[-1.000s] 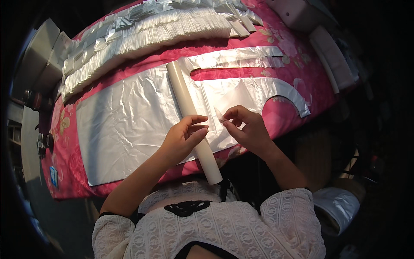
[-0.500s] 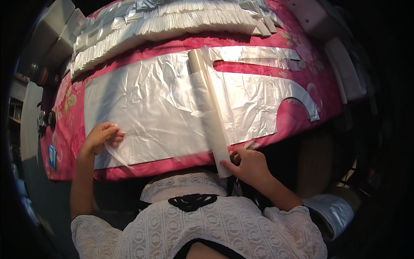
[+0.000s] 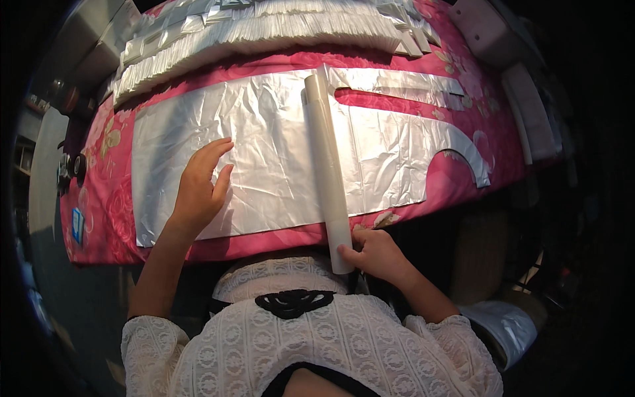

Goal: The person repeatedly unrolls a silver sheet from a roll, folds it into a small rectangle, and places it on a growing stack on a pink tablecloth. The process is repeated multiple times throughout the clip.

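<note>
While the left hand (image 3: 198, 188) lies open and flat on the silver sheet (image 3: 264, 159), the right hand (image 3: 374, 255) grips the near end of the white roll (image 3: 327, 172).

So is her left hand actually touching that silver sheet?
Touching: the head view shows the left hand lying flat, palm down, on the silver sheet, no gap visible.

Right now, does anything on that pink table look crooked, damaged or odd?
Mostly the silver sheet: it is creased all over, and its right part has cut-out gaps. The white roll overhangs the near edge, held by the right hand. The left hand lies flat on the sheet.
</note>
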### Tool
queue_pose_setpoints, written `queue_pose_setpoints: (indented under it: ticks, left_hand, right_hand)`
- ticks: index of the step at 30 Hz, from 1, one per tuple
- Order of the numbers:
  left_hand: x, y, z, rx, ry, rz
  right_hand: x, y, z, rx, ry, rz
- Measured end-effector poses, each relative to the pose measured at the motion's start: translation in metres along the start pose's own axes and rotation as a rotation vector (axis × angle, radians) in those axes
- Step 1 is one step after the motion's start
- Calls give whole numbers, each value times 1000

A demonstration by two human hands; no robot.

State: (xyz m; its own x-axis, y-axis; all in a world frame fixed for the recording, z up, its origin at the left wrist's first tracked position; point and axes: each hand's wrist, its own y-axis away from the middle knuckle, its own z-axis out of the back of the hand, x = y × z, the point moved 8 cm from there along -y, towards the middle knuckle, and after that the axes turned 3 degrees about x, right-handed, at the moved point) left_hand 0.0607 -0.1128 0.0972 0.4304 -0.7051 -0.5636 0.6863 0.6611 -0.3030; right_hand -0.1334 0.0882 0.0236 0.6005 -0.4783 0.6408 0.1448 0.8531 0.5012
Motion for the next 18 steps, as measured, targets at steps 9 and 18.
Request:
queue_pose_setpoints:
  ticks: [9, 18]
  left_hand:
    - [-42, -17, -150, 221, -35, -79]
    - [-46, -18, -154, 241, -260, -85]
  right_hand:
    - [-17, -2, -3, 50, -76, 2]
    - [18, -92, 45, 191, 52, -6]
